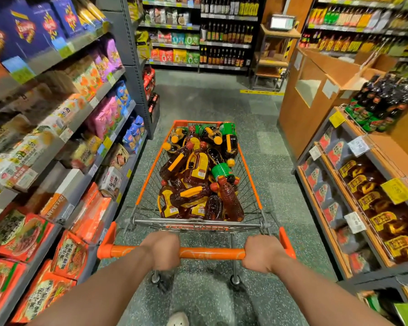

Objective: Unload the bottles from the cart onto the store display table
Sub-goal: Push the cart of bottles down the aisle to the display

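Both hands clamped on the cart handle (210, 253): left hand (162, 250) left of centre, right hand (260, 252) near the right end, fingers curled over the orange bar. Nothing else held.

Cart (250, 182) sits mid-aisle, pointing away, shelves of boxed goods (57, 137) on the left. Bottles (198, 175) fill the basket in a loose heap, lying at all angles on top of each other: mostly dark-liquid jugs with yellow labels and moulded side handles, plus a few with green labels (222, 171) and a ribbed one (230, 201) near the handle end on the right.

Display table (353, 184) is close on the right, already carrying rows of similar yellow-label bottles. No unloading done yet by the look of it.

Handling guess: full liquid bottles, so heavy each; plastic by the look, stiff enough not to crush, smooth film labels likely slick. Take the jugs by the moulded handle or neck, not the belly. Pull top ones first, since the heap is interlocked and lower pulls could shift or roll the rest. The ribbed one gives better grip around the body. Caps look closed; can't confirm seals.
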Demonstrator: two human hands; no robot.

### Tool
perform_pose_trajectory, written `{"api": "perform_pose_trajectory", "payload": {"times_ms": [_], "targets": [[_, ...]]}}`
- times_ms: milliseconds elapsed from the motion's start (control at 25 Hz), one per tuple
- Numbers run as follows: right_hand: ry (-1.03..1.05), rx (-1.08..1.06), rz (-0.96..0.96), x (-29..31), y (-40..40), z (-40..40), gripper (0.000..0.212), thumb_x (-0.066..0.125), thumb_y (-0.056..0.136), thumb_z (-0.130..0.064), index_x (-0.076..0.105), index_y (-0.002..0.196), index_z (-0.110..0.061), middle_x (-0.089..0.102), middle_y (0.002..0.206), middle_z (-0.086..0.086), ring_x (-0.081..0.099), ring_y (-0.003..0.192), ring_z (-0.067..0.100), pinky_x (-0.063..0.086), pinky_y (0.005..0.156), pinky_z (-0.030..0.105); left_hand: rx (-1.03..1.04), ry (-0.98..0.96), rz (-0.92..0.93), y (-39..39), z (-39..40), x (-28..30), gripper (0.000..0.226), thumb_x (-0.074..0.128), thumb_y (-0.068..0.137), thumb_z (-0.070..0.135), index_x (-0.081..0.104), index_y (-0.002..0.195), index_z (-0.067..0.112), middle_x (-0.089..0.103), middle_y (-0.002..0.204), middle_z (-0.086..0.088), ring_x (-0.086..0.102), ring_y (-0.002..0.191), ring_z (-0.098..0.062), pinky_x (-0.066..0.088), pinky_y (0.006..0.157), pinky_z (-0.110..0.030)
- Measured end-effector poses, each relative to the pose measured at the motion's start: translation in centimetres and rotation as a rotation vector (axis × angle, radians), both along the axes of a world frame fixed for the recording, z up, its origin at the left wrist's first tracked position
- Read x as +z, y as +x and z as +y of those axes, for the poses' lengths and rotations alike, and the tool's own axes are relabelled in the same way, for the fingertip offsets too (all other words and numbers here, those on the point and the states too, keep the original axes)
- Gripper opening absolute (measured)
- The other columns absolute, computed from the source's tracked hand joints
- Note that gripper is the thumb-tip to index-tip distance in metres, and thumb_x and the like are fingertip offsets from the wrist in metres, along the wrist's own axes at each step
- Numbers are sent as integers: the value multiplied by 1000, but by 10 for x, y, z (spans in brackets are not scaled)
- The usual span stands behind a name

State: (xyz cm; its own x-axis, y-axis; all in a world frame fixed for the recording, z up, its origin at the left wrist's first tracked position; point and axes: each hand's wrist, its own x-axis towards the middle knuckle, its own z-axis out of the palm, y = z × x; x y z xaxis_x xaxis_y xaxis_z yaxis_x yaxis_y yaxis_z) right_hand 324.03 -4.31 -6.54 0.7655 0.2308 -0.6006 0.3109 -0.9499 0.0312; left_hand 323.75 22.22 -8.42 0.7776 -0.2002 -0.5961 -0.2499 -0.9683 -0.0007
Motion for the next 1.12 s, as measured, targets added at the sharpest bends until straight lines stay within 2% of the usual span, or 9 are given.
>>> {"api": "perform_pose_trajectory", "payload": {"times_ms": [120, 280, 360, 440, 560, 680, 880, 1000, 1120], "targets": [[5, -15, 18, 4, 0, 1, 19, 53, 68, -33, 44, 59, -19, 50, 63, -3, 52, 64, 22, 44, 62, 27, -82, -2, 32, 4, 3, 3, 21, 54, 79, 38, 62, 75, 19, 61, 69, 3, 62, 66, -20, 48, 57, -29], [73, -86, 184, 10, 10, -2, 39, 68, 67, -52, 50, 59, -18, 51, 62, -5, 52, 62, 19, 41, 61, 27, -216, -104, 157, 21, 7, 15, 53, 49, 79, 76, 58, 73, 24, 54, 62, 5, 52, 56, -13, 40, 54, -27], [189, -191, 262, 13, 15, -2, 48, 67, 66, -66, 56, 61, -20, 53, 60, -8, 51, 57, 10, 38, 56, 25, -226, -221, 90, 38, 6, 23, 67, 41, 76, 85, 57, 76, 20, 55, 68, 4, 50, 60, -13, 38, 56, -30], [326, -305, 198, 13, 18, 1, 58, 60, 65, -77, 58, 63, -19, 55, 59, -7, 51, 55, 8, 37, 56, 25, -141, -373, -21, 62, 2, 28, 58, 43, 84, 78, 59, 90, 22, 60, 77, 10, 55, 69, -10, 43, 62, -31], [504, -509, -42, 6, 29, 6, 47, 63, 75, -64, 55, 63, -19, 57, 59, -6, 56, 61, 10, 40, 59, 26, -57, -443, -213, 100, -12, 35, 35, 51, 93, 55, 58, 109, 25, 66, 87, 9, 60, 77, -11, 45, 63, -29], [499, -600, -173, 7, 46, 5, 35, 62, 83, -40, 49, 58, -19, 54, 59, -7, 55, 71, 18, 35, 56, 27, -6, -423, -247, 135, -34, 34, 30, 51, 95, 46, 54, 112, 22, 66, 81, 3, 62, 71, -14, 49, 61, -30], [394, -705, -258, -4, 94, -15, 23, 57, 85, -34, 67, 82, -13, 69, 91, 12, 64, 91, 28, 49, 73, 30, 92, -355, -251, 193, -80, 12, 36, 50, 95, 48, 57, 93, 13, 61, 80, -5, 61, 75, -23, 50, 59, -33], [376, -682, -236, -22, 137, -31, 26, 53, 83, -34, 66, 82, -11, 66, 82, 10, 65, 85, 30, 48, 65, 29, 172, -294, -169, 229, -112, -11, 41, 48, 96, 50, 55, 89, 10, 59, 86, -9, 57, 79, -26, 40, 57, -31], [382, -636, -220, -40, 175, -39, 28, 54, 81, -32, 68, 93, -11, 69, 91, 12, 65, 90, 31, 54, 75, 34, 173, -206, -145, 260, -132, -38, 47, 43, 99, 49, 52, 81, 7, 61, 91, -12, 57, 84, -30, 41, 67, -32]]}}
